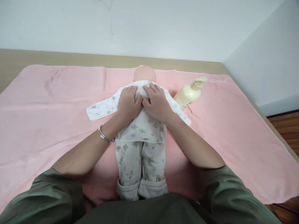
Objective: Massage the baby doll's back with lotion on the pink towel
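Note:
A baby doll [144, 74] lies stretched out with its bald head away from me and no face showing. It wears a white printed top [140, 130] and matching trousers [129, 158] with turned-up cuffs. My left hand [129, 102] rests flat on the left side of the doll's upper back, and a silver bangle [105, 134] circles that wrist. On the right side lies my right hand [157, 102], its fingers extended toward the shoulder. Both thumbs meet near the middle. Neither hand grips anything.
A cream pump bottle [188, 94] stands just right of the doll, close to its right sleeve. Under everything spreads a pink blanket [58, 124] on a wooden table [182, 64]. White walls [149, 28] rise behind and to the right.

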Action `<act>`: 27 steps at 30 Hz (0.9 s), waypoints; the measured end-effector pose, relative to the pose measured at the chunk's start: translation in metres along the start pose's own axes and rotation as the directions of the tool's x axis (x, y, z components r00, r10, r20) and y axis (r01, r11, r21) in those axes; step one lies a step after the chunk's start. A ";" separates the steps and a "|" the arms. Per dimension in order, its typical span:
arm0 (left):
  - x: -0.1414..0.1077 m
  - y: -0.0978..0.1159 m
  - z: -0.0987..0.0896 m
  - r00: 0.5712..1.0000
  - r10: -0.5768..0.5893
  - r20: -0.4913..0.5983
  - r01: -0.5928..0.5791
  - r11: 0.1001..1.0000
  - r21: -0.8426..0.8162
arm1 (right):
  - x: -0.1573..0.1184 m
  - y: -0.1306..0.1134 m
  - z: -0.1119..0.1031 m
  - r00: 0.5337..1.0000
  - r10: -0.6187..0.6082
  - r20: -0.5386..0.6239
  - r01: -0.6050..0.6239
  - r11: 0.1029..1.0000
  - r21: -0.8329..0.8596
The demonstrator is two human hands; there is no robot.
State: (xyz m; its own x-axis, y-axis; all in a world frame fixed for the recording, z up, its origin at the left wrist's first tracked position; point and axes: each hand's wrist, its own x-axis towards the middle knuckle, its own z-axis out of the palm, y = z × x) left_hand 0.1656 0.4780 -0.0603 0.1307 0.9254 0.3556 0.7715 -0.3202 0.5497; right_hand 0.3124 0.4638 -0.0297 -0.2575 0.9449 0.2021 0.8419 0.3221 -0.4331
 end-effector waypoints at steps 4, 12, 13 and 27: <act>0.002 -0.002 0.002 0.999 0.042 -0.004 -0.043 0.999 -0.018 | -0.006 -0.009 -0.007 0.999 -0.012 0.042 0.010 0.999 0.039; -0.001 -0.011 0.007 0.992 0.070 -0.101 -0.081 0.991 -0.111 | -0.014 -0.016 -0.020 0.970 0.030 -0.243 0.007 0.989 0.149; -0.002 -0.012 0.008 0.990 0.066 -0.122 -0.080 0.990 -0.114 | -0.012 -0.014 -0.014 0.967 0.017 -0.255 0.011 0.994 0.106; -0.001 -0.006 0.005 0.999 0.003 -0.050 -0.010 0.992 -0.129 | -0.003 -0.004 0.006 0.994 -0.037 -0.098 0.035 0.999 -0.017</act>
State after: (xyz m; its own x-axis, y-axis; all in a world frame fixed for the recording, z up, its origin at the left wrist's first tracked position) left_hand 0.1638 0.4801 -0.0680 0.1019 0.9131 0.3948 0.6835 -0.3526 0.6391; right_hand 0.3068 0.4602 -0.0337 -0.2403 0.9221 0.3032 0.8405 0.3539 -0.4103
